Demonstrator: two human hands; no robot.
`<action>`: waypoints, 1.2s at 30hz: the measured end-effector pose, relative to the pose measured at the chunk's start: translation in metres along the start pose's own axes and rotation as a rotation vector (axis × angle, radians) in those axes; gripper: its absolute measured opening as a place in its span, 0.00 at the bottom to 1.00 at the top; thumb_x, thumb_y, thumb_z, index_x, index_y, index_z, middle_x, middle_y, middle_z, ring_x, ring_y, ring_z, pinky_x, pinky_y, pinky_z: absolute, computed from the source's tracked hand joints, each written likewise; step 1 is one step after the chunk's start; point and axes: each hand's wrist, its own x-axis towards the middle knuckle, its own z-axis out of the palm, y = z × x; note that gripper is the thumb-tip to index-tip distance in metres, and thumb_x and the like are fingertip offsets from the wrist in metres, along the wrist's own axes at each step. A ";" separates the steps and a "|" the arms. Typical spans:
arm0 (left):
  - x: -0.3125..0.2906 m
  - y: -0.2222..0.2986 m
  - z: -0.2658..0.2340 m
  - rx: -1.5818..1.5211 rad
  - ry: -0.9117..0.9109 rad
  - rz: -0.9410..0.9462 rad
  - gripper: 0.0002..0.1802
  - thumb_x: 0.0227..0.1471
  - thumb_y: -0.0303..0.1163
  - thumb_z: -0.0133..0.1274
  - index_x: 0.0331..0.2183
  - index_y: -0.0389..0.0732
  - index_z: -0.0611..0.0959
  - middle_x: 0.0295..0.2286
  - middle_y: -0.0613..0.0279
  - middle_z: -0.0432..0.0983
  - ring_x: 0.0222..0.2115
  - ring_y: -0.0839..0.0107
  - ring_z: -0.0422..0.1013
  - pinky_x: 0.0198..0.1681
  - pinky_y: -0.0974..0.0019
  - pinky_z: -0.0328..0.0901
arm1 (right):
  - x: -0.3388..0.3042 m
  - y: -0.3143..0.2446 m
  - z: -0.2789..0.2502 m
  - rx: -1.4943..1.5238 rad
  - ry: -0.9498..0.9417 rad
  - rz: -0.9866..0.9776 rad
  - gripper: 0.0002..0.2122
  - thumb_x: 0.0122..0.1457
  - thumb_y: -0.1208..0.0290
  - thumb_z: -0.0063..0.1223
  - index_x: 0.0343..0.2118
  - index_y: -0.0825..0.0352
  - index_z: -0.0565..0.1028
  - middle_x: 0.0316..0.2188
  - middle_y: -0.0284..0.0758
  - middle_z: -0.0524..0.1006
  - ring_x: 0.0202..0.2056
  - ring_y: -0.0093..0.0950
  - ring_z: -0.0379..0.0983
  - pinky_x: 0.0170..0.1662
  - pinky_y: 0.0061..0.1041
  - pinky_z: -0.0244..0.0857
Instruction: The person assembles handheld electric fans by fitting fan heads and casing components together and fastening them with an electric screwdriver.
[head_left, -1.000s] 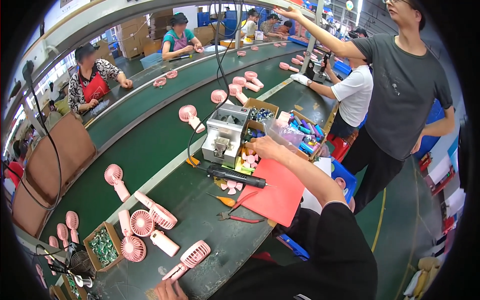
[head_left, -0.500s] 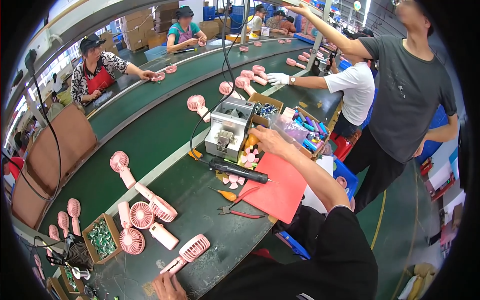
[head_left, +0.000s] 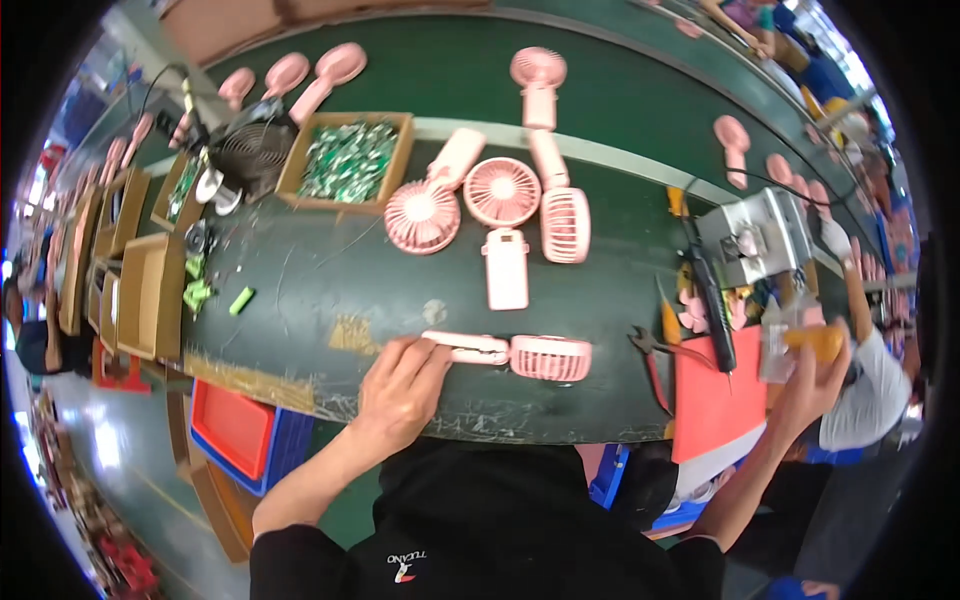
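My left hand is closed on the handle end of a pink handheld fan, which lies sideways near the bench's front edge. To the right, my right hand is raised with its fingers round an orange-yellow object, blurred and too unclear to name. Below that hand lies a red mat. Beside the mat are red-handled pliers, an orange-handled pointed tool and a black electric screwdriver. Several pink fans, one of them a round-headed fan, rest beyond my left hand.
A grey metal machine stands at the right. At the back left is a cardboard box of green circuit boards. Empty cardboard trays line the left edge. A conveyor with pink fans runs behind; a white-gloved co-worker's hand is at far right.
My view has swung down and to the left. My right hand has come away from beside the machine with the orange-yellow object. My left hand stays on the fan, which now lies more level.
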 end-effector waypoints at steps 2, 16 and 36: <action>-0.001 -0.004 0.001 -0.033 0.005 0.000 0.16 0.38 0.18 0.61 0.34 0.35 0.80 0.33 0.56 0.73 0.34 0.56 0.71 0.34 0.60 0.69 | -0.037 -0.016 0.028 0.112 -0.181 0.137 0.27 0.48 0.89 0.39 0.55 0.71 0.65 0.40 0.40 0.73 0.29 0.23 0.71 0.29 0.18 0.69; -0.016 -0.012 0.002 -0.054 0.031 0.023 0.18 0.35 0.18 0.61 0.34 0.35 0.80 0.33 0.58 0.72 0.32 0.59 0.70 0.31 0.62 0.69 | -0.147 -0.082 0.125 0.362 -0.871 -0.310 0.31 0.40 0.87 0.56 0.50 0.69 0.57 0.41 0.50 0.71 0.40 0.34 0.71 0.42 0.30 0.69; -0.012 -0.013 0.000 -0.072 0.023 0.019 0.18 0.34 0.17 0.61 0.34 0.33 0.80 0.33 0.57 0.72 0.32 0.59 0.70 0.31 0.63 0.69 | -0.156 -0.078 0.133 0.238 -0.903 -0.418 0.31 0.39 0.87 0.57 0.49 0.67 0.58 0.42 0.46 0.70 0.41 0.35 0.70 0.43 0.30 0.68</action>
